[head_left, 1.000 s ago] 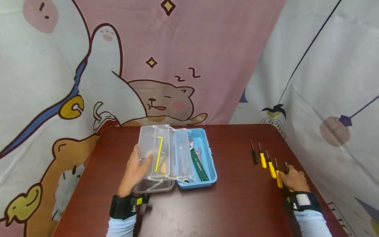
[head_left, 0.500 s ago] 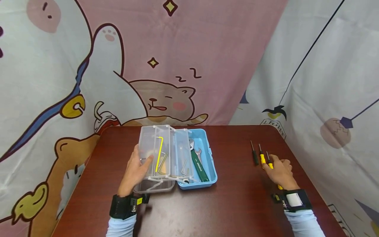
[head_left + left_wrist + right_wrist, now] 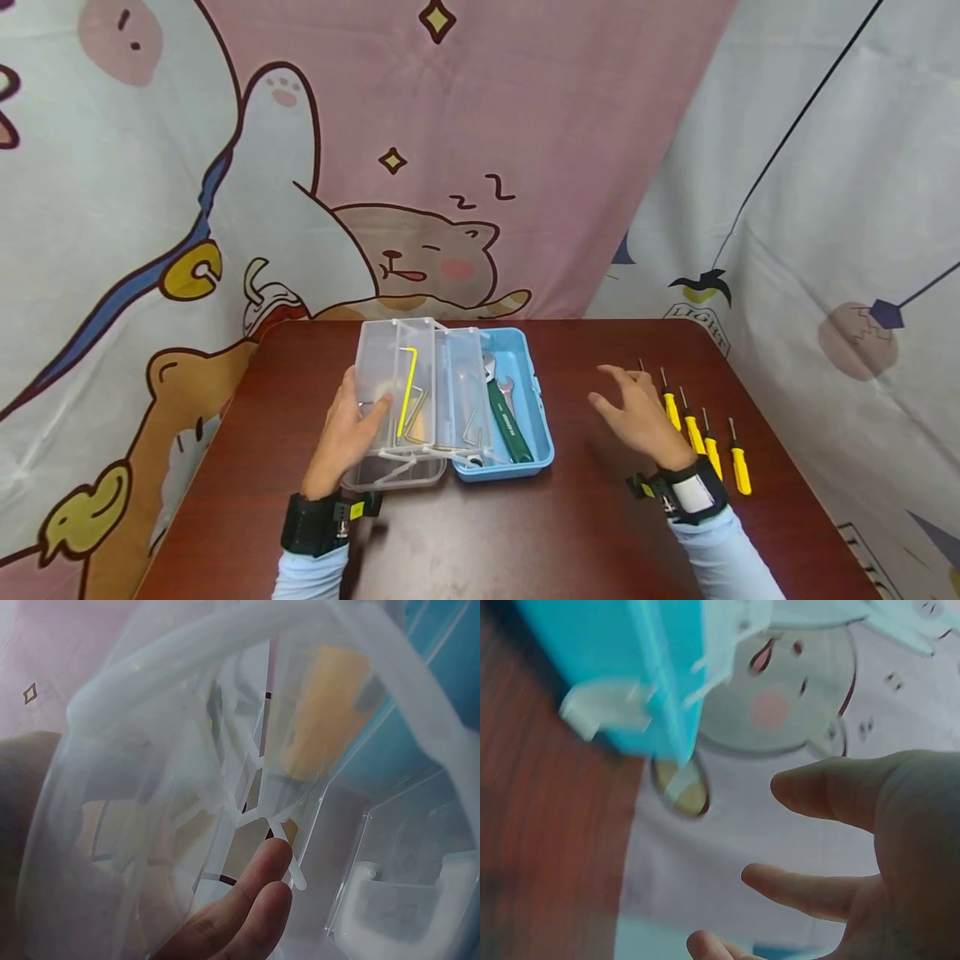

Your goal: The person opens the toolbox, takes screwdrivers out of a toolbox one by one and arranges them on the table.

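On the left, my left hand [image 3: 347, 433] holds the side of a clear plastic tray [image 3: 375, 354], thumb on its near face. Two fingers [image 3: 259, 900] show beneath it in the left wrist view. A yellow hex key [image 3: 407, 393] and several metal ones lie in the tray compartments. The tray is hinged to a light blue toolbox [image 3: 536, 417], where a green-handled adjustable wrench [image 3: 510, 423] and a grey wrench [image 3: 507, 392] lie. My right hand [image 3: 637, 417] hovers between the toolbox and the screwdrivers, fingers spread and holding nothing.
Several yellow-handled screwdrivers [image 3: 741, 471] lie in a slanting row at the right of the brown table [image 3: 525, 542]; my right hand hides most of the leftmost one. A clear lid section [image 3: 393, 472] sits under the tray. A printed cloth [image 3: 570, 167] hangs close behind the table.
My right hand has left the screwdrivers on the right, passing over the row and moving left toward the toolbox. My left hand has stayed on the tray.
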The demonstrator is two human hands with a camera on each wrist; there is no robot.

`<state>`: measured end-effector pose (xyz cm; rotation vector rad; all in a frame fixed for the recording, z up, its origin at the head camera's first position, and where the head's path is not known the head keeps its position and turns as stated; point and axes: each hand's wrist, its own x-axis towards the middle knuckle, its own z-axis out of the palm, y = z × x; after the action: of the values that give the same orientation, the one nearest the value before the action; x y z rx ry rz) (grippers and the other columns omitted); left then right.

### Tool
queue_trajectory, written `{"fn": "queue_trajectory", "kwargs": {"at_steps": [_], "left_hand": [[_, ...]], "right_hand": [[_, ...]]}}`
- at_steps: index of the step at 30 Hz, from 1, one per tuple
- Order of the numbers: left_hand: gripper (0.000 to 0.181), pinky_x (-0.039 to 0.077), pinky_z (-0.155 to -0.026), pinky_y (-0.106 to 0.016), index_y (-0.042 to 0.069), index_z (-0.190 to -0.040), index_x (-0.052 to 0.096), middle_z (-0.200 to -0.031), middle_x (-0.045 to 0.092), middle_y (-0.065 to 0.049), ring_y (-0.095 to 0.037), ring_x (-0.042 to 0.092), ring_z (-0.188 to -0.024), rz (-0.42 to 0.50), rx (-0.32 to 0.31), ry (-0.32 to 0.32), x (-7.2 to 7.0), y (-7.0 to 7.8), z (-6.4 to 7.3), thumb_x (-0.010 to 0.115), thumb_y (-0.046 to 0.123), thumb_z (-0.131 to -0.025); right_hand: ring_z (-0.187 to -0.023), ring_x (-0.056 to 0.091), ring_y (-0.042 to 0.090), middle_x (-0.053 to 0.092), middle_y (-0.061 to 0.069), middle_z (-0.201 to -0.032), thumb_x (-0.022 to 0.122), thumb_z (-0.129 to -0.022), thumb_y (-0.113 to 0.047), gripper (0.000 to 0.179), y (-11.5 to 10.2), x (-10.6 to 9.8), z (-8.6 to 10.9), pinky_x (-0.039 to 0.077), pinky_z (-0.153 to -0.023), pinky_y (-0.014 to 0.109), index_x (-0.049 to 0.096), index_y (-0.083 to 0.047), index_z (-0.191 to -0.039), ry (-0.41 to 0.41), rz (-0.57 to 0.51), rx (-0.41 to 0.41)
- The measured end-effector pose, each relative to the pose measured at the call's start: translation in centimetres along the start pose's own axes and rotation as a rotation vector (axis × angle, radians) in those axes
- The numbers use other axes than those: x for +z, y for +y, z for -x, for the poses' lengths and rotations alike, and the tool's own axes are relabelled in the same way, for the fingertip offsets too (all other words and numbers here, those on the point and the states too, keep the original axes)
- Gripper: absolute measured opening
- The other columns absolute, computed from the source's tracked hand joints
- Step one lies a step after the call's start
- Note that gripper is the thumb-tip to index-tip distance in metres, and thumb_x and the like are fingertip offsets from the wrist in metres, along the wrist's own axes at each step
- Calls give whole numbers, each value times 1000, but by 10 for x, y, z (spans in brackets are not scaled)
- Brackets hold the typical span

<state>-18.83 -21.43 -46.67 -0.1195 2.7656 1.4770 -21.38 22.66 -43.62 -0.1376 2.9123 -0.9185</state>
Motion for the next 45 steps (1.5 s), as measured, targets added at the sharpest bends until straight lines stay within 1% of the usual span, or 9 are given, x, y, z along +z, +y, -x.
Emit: {"fn": "queue_trajectory", "kwargs": {"at_steps": [9,15,20,22,25,28,33,41,45], "left_hand": [[83,42,-114,-68,6,-168,10,-159,37,-28,-46,47,-137,-6,-3,7,1,0,-3,60,31,-107],[81,42,-114,-67,8,-167,11,-159,38,-26,-44,47,-138,-2,-17,3,0,-2,-3,60,31,-107],[80,41,-115,-67,10,-167,13,-158,38,-25,-44,47,-139,1,-13,13,0,-3,-4,61,31,-107],[80,39,-116,-67,10,-167,13,-159,39,-24,-43,46,-141,-1,-11,15,1,-4,-4,61,32,-107],[81,37,-118,-66,9,-168,13,-159,39,-24,-43,45,-143,-4,-10,16,2,-4,-4,61,32,-107],[82,36,-118,-67,9,-168,11,-160,38,-25,-43,44,-144,-4,-13,16,3,-3,-4,61,32,-107],[80,39,-116,-65,8,-167,14,-157,41,-25,-42,46,-141,0,1,20,3,-3,-3,62,30,-106],[82,40,-114,-65,3,-166,14,-155,42,-27,-44,46,-140,-6,18,37,4,-2,-1,62,30,-106],[80,41,-112,-64,3,-166,16,-154,43,-27,-44,48,-139,-5,30,44,2,-2,-2,62,29,-105]], "right_hand": [[-137,49,45,39,25,-157,66,-103,-35,61,-61,23,-16,46,-109,70,47,-13,-158,-53,-97,-109],[-125,56,33,50,17,-150,71,-101,-37,63,-102,46,-25,54,-98,55,49,-16,-157,-140,-106,-268],[-136,51,36,55,18,-150,75,-98,-36,70,-130,69,-34,47,-107,59,47,-13,-158,-236,-82,-363],[-144,46,38,56,20,-151,76,-97,-36,74,-139,78,-39,38,-118,62,44,-11,-160,-271,-60,-382],[-144,48,37,60,21,-147,78,-95,-34,80,-150,88,-49,30,-123,63,41,-7,-161,-320,-23,-406],[-140,52,36,59,22,-148,79,-95,-36,85,-161,95,-64,35,-122,58,37,-6,-163,-381,43,-397],[-147,45,39,51,19,-158,77,-94,-37,89,-170,106,-90,41,-118,55,31,-15,-167,-460,121,-341],[-142,49,43,55,19,-156,74,-97,-37,78,-175,127,-108,42,-116,56,40,-14,-164,-398,191,-335],[-137,55,37,63,15,-149,75,-96,-27,66,-177,133,-109,48,-111,51,52,-15,-156,-341,186,-329]]}}
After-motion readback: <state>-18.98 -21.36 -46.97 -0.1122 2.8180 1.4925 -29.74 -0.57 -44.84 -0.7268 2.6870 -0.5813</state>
